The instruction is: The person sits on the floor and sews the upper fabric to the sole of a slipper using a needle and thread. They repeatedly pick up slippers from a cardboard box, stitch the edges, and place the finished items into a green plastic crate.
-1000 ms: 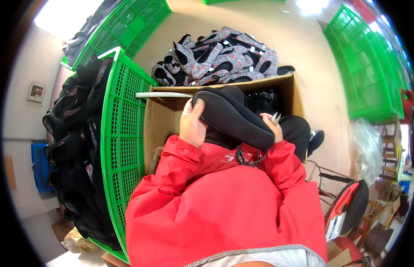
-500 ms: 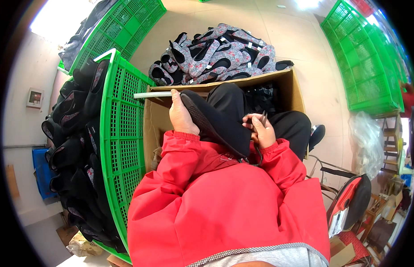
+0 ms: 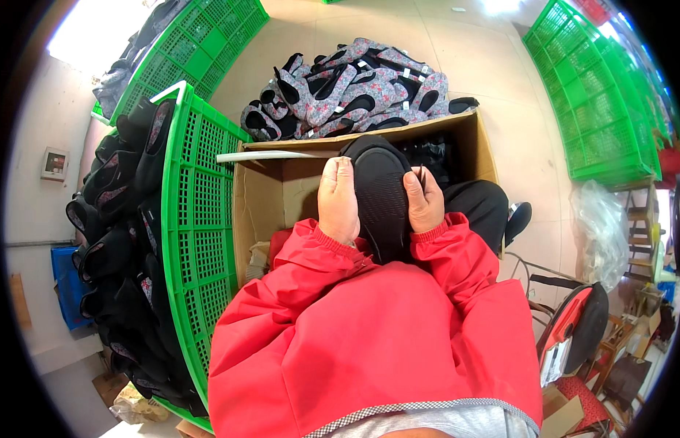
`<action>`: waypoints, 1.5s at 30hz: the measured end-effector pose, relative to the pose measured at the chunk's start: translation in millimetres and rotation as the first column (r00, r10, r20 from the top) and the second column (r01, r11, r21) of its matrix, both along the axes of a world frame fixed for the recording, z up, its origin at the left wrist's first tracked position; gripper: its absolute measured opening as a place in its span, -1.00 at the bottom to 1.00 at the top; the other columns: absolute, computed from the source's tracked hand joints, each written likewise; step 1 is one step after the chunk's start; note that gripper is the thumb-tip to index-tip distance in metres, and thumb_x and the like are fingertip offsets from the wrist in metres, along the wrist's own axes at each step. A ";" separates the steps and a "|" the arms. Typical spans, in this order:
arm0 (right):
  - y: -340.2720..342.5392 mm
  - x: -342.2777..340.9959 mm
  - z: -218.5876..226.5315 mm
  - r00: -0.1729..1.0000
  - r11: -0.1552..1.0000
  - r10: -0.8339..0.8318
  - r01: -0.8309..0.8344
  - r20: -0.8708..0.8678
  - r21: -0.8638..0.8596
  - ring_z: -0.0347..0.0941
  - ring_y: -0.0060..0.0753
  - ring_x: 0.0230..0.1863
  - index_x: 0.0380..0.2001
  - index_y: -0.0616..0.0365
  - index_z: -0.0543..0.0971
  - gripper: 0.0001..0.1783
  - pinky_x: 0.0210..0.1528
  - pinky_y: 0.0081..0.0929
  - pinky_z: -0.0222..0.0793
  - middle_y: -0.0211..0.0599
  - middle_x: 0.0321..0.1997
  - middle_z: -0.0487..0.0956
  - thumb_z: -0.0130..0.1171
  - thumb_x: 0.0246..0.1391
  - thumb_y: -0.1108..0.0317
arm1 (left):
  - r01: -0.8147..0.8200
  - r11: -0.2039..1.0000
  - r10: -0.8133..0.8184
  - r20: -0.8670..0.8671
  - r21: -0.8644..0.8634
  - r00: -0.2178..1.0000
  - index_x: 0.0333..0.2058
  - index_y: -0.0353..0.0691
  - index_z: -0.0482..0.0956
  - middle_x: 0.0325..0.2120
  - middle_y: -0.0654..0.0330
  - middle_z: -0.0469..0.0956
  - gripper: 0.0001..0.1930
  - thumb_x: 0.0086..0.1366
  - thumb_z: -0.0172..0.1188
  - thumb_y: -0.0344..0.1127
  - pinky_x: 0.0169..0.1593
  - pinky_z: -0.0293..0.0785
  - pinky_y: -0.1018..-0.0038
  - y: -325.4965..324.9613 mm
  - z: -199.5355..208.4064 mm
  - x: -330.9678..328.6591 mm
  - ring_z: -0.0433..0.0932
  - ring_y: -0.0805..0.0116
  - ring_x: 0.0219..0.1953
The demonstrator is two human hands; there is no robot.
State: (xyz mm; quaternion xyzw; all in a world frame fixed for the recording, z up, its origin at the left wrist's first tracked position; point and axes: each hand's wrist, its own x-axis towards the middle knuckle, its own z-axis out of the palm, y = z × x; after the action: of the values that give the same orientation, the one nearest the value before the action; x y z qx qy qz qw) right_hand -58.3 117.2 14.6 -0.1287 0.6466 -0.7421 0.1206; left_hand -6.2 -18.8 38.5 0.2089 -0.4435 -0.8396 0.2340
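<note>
A black shoe (image 3: 382,191) is held upright above my lap, its textured sole facing me. My left hand (image 3: 339,203) grips its left edge, thumb against the sole's rim. On the opposite edge, my right hand (image 3: 426,201) closes round the shoe. A thin dark tip (image 3: 420,174) shows by the right fingers; what it belongs to is hidden. Below and behind the shoe stands an open cardboard box (image 3: 258,212), with dark items (image 3: 431,157) inside. A pale rod (image 3: 270,155) lies across the box's left side and runs behind the shoe.
Beyond the box lies a pile of grey floral shoes (image 3: 354,91) with black linings. On the left, a green crate (image 3: 201,219) borders many stacked black shoes (image 3: 124,212). Another green crate (image 3: 596,102) stands at right, above a clear plastic bag (image 3: 601,233).
The shoe has turned from a slant to upright, its sole now toward me. My left hand has moved right and lower, and my right hand has come onto the shoe's edge.
</note>
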 end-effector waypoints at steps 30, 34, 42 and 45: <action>21.7 -16.6 -54.5 0.956 0.961 -0.029 0.107 0.293 -0.254 0.12 -0.80 -0.40 -0.43 0.03 0.41 -0.71 -0.31 -0.71 0.12 -0.70 -0.44 0.27 -0.01 0.33 0.12 | 0.278 0.833 -0.348 0.063 0.479 0.935 0.00 -0.34 0.46 -0.07 0.19 0.54 -0.60 0.47 -0.11 -0.11 0.05 0.41 0.52 26.4 19.1 6.5 0.50 0.45 -0.06; 39.3 -17.9 6.1 0.999 0.963 0.028 -0.017 0.034 -0.269 0.29 -0.73 -0.41 -0.37 0.14 0.47 -0.80 -0.33 -0.70 0.25 -0.49 -0.39 0.49 0.01 0.30 0.27 | 0.759 0.497 -0.839 0.012 0.421 0.544 -0.01 -0.33 0.48 -0.11 0.22 0.56 -0.64 0.39 0.07 -0.16 0.05 0.43 0.50 15.6 30.0 26.8 0.52 0.44 -0.09; 44.9 -27.8 42.9 0.956 0.760 0.291 -0.253 -0.035 -0.599 0.46 -0.19 0.05 0.01 0.27 0.39 -0.59 0.07 -0.30 0.42 0.05 0.06 0.45 -0.01 0.28 0.14 | 0.580 0.373 -0.489 0.378 -0.724 0.786 -0.26 -0.31 0.54 -0.51 0.20 0.50 -0.71 0.02 0.39 -0.43 -0.35 0.39 0.55 2.5 90.9 31.7 0.51 0.45 -0.45; 34.8 -22.7 50.7 0.962 0.810 0.263 -0.258 -0.066 -0.526 0.39 -0.16 0.15 0.06 0.31 0.38 -0.45 0.20 -0.25 0.32 0.07 0.17 0.40 -0.03 0.28 0.01 | 0.304 0.193 -0.221 0.260 -0.933 0.940 -0.31 -0.35 0.52 -0.57 0.11 0.44 -0.71 -0.03 0.38 -0.42 -0.40 0.37 0.45 9.7 56.6 26.7 0.47 0.25 -0.51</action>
State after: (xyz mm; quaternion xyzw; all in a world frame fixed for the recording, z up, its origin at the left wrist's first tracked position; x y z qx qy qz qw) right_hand -81.0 152.0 65.3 -0.2405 0.3923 -0.8685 0.1841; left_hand 20.4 -9.1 95.1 -0.0290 -0.8996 -0.4089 0.1508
